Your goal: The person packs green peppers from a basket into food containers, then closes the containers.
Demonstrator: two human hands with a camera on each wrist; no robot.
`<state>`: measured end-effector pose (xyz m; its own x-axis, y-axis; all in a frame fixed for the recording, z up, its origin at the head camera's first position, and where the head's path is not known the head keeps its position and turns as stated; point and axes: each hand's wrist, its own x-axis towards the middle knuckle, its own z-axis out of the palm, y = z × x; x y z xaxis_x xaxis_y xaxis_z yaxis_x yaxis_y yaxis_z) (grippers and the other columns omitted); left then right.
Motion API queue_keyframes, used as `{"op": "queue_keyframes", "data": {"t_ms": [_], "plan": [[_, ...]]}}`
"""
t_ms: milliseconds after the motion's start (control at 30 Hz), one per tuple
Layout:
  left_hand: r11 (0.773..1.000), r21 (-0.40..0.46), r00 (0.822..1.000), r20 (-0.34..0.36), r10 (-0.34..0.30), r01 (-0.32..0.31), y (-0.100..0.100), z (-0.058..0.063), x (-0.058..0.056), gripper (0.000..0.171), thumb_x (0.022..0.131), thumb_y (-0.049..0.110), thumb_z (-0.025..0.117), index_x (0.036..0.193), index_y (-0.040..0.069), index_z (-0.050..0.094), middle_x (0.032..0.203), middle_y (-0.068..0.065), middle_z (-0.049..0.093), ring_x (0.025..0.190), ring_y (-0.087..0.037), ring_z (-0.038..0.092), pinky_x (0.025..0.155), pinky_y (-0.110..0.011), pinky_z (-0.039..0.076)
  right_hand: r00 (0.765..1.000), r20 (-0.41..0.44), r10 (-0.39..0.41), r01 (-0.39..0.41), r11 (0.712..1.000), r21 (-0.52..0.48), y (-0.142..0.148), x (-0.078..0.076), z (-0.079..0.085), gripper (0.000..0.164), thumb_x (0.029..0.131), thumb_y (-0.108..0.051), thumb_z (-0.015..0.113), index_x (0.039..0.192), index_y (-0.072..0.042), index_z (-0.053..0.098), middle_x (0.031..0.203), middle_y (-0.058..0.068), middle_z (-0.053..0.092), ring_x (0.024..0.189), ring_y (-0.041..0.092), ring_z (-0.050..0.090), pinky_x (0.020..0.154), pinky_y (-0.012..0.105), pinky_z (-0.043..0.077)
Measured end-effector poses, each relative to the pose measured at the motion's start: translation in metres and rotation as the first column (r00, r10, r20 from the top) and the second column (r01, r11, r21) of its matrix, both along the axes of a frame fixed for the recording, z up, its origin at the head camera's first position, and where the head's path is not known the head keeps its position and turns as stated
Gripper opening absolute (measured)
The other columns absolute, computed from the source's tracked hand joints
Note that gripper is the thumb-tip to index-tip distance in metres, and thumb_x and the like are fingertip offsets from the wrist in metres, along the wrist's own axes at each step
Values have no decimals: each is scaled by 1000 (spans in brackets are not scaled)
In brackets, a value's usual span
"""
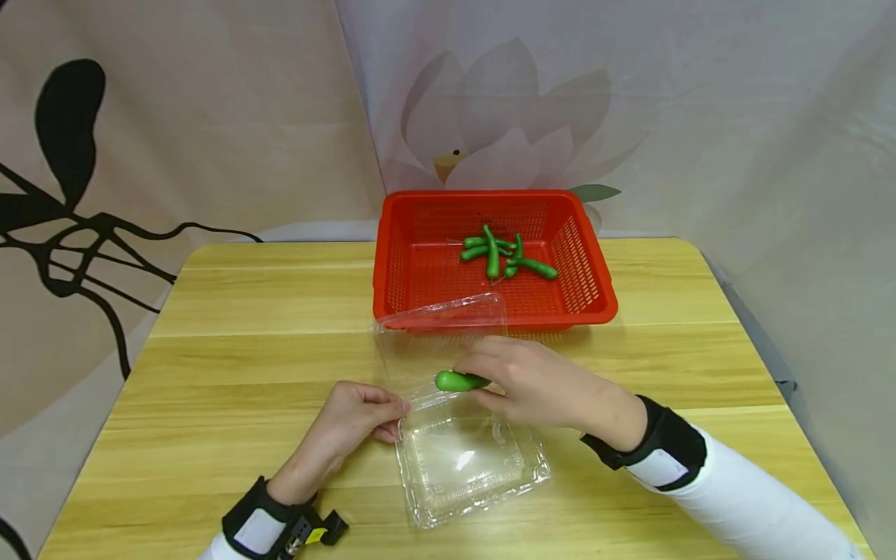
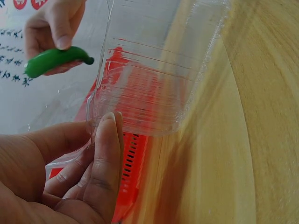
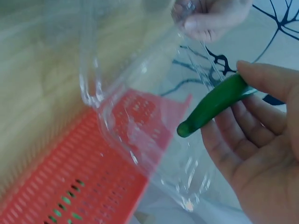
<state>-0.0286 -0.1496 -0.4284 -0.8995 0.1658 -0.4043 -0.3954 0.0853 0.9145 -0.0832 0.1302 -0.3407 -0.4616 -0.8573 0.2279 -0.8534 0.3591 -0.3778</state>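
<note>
A clear plastic clamshell box (image 1: 476, 459) stands unfolded on the table, its lid (image 1: 441, 319) tilted up at the far side, by the basket. With thumb and fingers my left hand (image 1: 357, 416) pinches the box's left edge near the hinge; the left wrist view shows this grip close up. My right hand (image 1: 535, 381) holds a green chili pepper (image 1: 458, 381) over the box, between thumb and fingers. In the right wrist view the pepper (image 3: 215, 105) is slightly curved, with a short blunt stub at one end. Much of the hinge lies hidden behind the right hand.
A red slotted plastic basket (image 1: 595, 315) sits at the table's back edge, just behind the lid. Several green chili peppers (image 1: 493, 257) lie inside it. The wooden table (image 1: 245, 350) reaches back to a printed curtain (image 1: 245, 93).
</note>
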Motion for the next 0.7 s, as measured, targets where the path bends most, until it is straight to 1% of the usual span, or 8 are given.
{"op": "queue_keyframes", "data": {"t_ms": [100,233,367,433,500,633,700], "plan": [[1000,0,1000,2,1,-1,0,0,0,21,95,2,76,105,-16,73,84,-19,75,62,-17,70,62,-34,65,999,-34,29,-28,999,39,-4,4,-9,26,92,-14,82,115,-6,73,101,-2,67,91,10,62,83,24,58],[1000,-7,1000,-1,-1,1,0,-1,-1,22,95,4,76,105,-16,74,82,-18,74,61,-16,70,61,-33,65,995,-67,73,-68,995,79,-10,8,-20,20,95,-18,81,111,-8,74,100,-3,69,93,11,65,87,24,58],[1000,-10,1000,-4,-4,4,1,-1,-1,23,95,5,76,105,-15,74,81,-17,74,61,-16,70,61,-33,65,995,-40,94,-87,986,140,-15,13,-29,13,97,-22,78,106,-12,75,97,-5,71,93,11,66,87,24,58],[1000,-8,1000,-5,-4,4,1,0,-1,22,95,4,76,105,-15,74,81,-17,74,61,-16,70,62,-33,65,995,-28,99,-92,977,192,-18,15,-34,13,97,-22,78,106,-13,75,97,-6,71,94,11,66,87,25,58],[1000,-5,1000,-3,-2,2,1,0,-1,22,94,4,76,104,-15,74,82,-18,74,61,-16,70,62,-33,65,994,-30,109,-98,963,250,-21,17,-38,11,98,-23,77,105,-14,75,95,-6,70,91,10,66,84,25,58],[1000,-5,1000,13,14,-14,1,1,-1,19,93,2,77,102,-15,75,84,-20,75,62,-16,70,62,-32,65,989,-58,139,-111,933,343,-30,21,-48,8,97,-22,78,98,-15,74,88,-8,67,84,9,64,77,23,57],[1000,-5,1000,19,19,-19,1,1,-1,19,93,2,77,102,-14,75,84,-20,75,62,-16,70,62,-32,65,987,-80,141,-101,919,381,-34,23,-52,8,97,-21,78,95,-15,73,86,-8,66,80,8,63,73,23,57]]}}
